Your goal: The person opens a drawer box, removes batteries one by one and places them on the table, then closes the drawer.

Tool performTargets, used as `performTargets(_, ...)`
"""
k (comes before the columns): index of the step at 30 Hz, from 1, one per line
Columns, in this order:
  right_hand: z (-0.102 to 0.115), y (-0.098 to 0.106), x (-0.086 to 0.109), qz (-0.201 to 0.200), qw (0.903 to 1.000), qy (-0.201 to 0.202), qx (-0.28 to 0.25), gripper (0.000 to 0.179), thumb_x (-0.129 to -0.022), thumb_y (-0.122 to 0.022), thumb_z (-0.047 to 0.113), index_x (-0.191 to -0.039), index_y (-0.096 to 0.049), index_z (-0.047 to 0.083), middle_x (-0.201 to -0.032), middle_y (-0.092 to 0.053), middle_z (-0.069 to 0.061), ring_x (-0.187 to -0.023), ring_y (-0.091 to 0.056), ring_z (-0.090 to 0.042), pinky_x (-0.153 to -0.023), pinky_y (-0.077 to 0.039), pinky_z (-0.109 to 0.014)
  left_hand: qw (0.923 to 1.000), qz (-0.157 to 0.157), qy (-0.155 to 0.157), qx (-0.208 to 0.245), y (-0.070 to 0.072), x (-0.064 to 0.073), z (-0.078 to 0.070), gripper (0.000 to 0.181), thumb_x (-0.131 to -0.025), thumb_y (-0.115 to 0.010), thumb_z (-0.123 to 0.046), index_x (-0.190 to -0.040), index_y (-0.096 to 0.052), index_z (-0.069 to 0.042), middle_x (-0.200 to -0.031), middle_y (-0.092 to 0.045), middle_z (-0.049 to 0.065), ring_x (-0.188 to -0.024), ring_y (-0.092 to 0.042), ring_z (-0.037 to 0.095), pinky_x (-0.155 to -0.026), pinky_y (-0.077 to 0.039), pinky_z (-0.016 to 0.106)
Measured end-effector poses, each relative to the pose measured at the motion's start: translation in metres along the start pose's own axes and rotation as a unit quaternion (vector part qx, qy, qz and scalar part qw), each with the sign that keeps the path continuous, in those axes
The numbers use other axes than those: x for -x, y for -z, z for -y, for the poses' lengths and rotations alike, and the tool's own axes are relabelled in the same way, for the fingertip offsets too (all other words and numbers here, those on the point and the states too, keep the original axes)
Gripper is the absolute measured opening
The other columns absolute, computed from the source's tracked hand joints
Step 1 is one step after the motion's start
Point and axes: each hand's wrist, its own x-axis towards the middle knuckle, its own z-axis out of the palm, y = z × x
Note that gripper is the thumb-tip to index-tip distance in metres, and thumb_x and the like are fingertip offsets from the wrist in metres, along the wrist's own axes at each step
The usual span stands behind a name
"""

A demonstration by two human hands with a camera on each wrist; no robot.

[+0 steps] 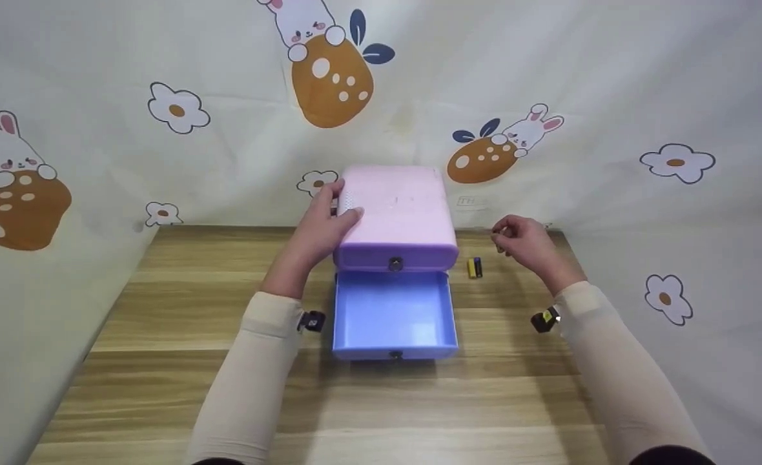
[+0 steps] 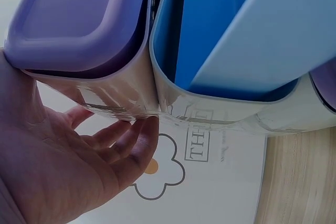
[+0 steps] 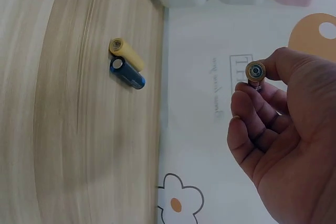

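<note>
My left hand holds the left side of a small pink drawer unit, thumb on its top and fingers along its side. The left wrist view shows those fingertips against the pink wall beside the purple drawer. Below that purple drawer, the blue drawer is pulled out, with nothing visible inside. To the right of the unit, my right hand pinches a battery between thumb and fingers, its round end towards the wrist camera. A yellow battery and a dark blue battery lie side by side between that hand and the unit.
The drawer unit stands on a wood-grain table, near its back edge. A pale cloth printed with rabbits and flowers hangs behind and at both sides. Small black cameras sit at both wrists.
</note>
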Motion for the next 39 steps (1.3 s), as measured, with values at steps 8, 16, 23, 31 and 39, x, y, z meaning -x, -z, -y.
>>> performTargets(8, -0.013, -0.013, -0.004, -0.008, 0.9999, 0.009, 0.007, 0.022, -0.107, -0.069, 0.013, -0.122, -0.072, -0.004, -0.089, -0.073, -0.011, -0.088, -0.072, -0.039, -0.065, -0.056, -0.024, 0.9999, 0.000, -0.014, 0.002, 0.001, -0.001, 0.001, 0.083, -0.106, -0.066, -0.042, -0.175, -0.028, -0.016, -0.176, -0.033, 0.013, -0.152, -0.047, 0.035, -0.124, -0.042, 0.052)
performTargets(16, -0.030, -0.035, -0.003, -0.015, 0.9971, 0.004, 0.075, 0.018, -0.105, -0.071, 0.014, -0.118, -0.072, 0.001, -0.087, -0.071, -0.008, -0.076, -0.063, -0.021, -0.064, -0.051, -0.031, 0.9999, -0.001, -0.012, -0.001, 0.000, -0.002, 0.000, 0.083, -0.106, -0.066, -0.042, -0.175, -0.028, -0.016, -0.176, -0.033, 0.013, -0.152, -0.047, 0.035, -0.124, -0.042, 0.053)
performTargets(23, -0.044, -0.051, -0.005, -0.011, 0.9957, 0.005, 0.092, 0.020, -0.102, -0.071, 0.013, -0.115, -0.072, -0.002, -0.092, -0.070, -0.011, -0.082, -0.062, -0.023, -0.073, -0.051, -0.036, 1.0000, -0.002, -0.001, -0.004, 0.000, -0.001, 0.001, 0.083, -0.107, -0.066, -0.043, -0.176, -0.027, -0.017, -0.178, -0.032, 0.012, -0.153, -0.046, 0.034, -0.125, -0.041, 0.053)
performTargets(31, -0.052, -0.062, -0.008, -0.020, 0.9935, 0.022, 0.110, 0.020, -0.103, -0.069, 0.014, -0.113, -0.072, -0.004, -0.093, -0.072, -0.015, -0.084, -0.066, -0.030, -0.077, -0.054, -0.044, 1.0000, -0.001, -0.002, -0.003, 0.001, -0.001, 0.001, 0.082, -0.107, -0.065, -0.043, -0.176, -0.027, -0.018, -0.178, -0.031, 0.011, -0.154, -0.046, 0.034, -0.126, -0.040, 0.054)
performTargets(39, -0.058, -0.067, -0.013, -0.019, 0.9897, 0.005, 0.142, 0.025, -0.106, -0.063, 0.015, -0.113, -0.072, -0.008, -0.104, -0.076, -0.022, -0.097, -0.070, -0.038, -0.091, -0.057, -0.054, 0.9999, 0.000, -0.015, 0.003, 0.000, -0.002, 0.005, 0.084, -0.106, -0.066, -0.044, -0.175, -0.028, -0.017, -0.177, -0.032, 0.011, -0.154, -0.045, 0.032, -0.126, -0.039, 0.051)
